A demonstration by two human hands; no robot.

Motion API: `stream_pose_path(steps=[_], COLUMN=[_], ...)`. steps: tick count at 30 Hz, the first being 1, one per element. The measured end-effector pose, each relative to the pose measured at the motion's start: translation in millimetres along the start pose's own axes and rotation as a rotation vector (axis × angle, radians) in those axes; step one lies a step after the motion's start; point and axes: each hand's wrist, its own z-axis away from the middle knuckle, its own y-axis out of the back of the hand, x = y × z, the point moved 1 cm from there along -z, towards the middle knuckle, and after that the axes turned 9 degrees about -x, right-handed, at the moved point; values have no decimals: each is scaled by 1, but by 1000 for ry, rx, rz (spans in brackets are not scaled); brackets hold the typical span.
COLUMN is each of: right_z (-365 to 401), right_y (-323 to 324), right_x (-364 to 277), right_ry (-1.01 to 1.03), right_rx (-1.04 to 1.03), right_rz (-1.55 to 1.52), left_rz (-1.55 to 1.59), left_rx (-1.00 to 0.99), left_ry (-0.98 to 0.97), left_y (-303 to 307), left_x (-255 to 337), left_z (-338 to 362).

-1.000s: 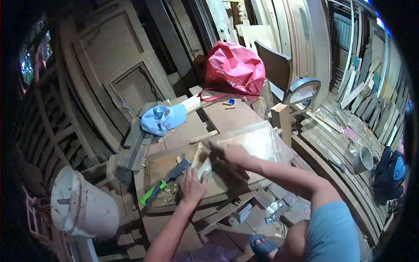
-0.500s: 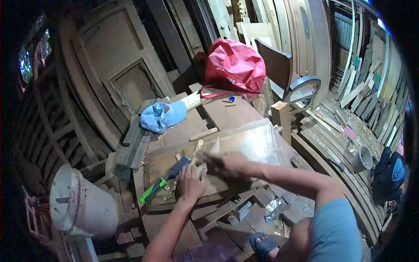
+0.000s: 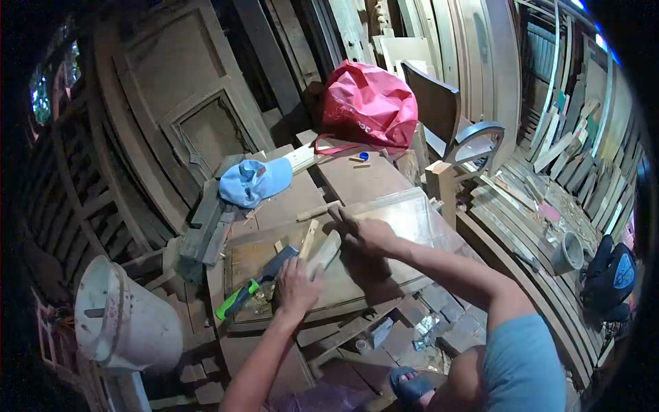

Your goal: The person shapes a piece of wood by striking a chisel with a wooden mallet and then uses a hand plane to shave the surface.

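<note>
My left hand (image 3: 296,287) is closed on the near end of a pale strip of wood (image 3: 326,250), pressing it on a wooden panel (image 3: 405,271). Farther right and up, my right hand (image 3: 376,237) is wrapped round a dark, narrow tool (image 3: 338,214) whose kind I cannot make out; it is apart from the strip. Left of my left hand lies a tool with a green and black handle (image 3: 237,300) and a dark blade-like end (image 3: 280,261). Another thin wood strip (image 3: 308,237) lies beside the pale one.
A blue cap (image 3: 255,182) and a pink bag (image 3: 371,104) sit at the back of the work surface. On the left stands a white bucket (image 3: 130,316). Wood blocks (image 3: 412,310) lie below the panel. A chair (image 3: 473,141) is behind, and stacked planks (image 3: 515,275) run along the right.
My right hand has moved up and to the right with the dark tool, away from my left hand. More of the pale strip shows. My left hand stays in nearly the same place.
</note>
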Motion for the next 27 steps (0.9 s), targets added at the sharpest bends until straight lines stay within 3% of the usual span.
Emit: stream_pose_path(steps=[2,4,7,8,12,13,16,18,20,22,23,24,26,27], right_z=[-1,17,4,1,8,14,29,3,-1,-8,6,20,-3,-4], right_y=[-27,-53,-20,3,-1,-10,-21,-2,10,-16,-23,-17,-75,-62], right_x=[-1,-16,-7,-5,-20,-27,-40,-13,-8,-3,-16,-41,-18,-12], right_ry=[53,161,88,72,60,115,156,19,-51,42,162,123,155,59], right_rx=[-99,-24,-211,-140,4,-93,-123,-272,-16,25,115,-137,-158,-123], right_rz=[45,144,244,35,-88,86,-4,121,-60,-50,108,49,270,230], left_rz=[-9,8,41,42,7,-12,-37,-3,-12,11,-28,-95,-116,-93], left_rx=[-27,-28,-56,-50,-73,-51,-60,4,37,-9,10,-15,-33,-23], left_ry=[-6,-16,27,30,69,23,-21,-23,-43,-2,-3,-42,-33,-33], left_y=[1,-2,3,3,5,0,-7,-5,-6,-4,-3,-3,-12,-10], left_x=[-4,-5,-1,-1,-2,-6,-8,-4,-3,-2,-1,-3,-10,-7], left_z=[-1,-3,0,-1,-2,0,0,0,1,2,0,0,0,4])
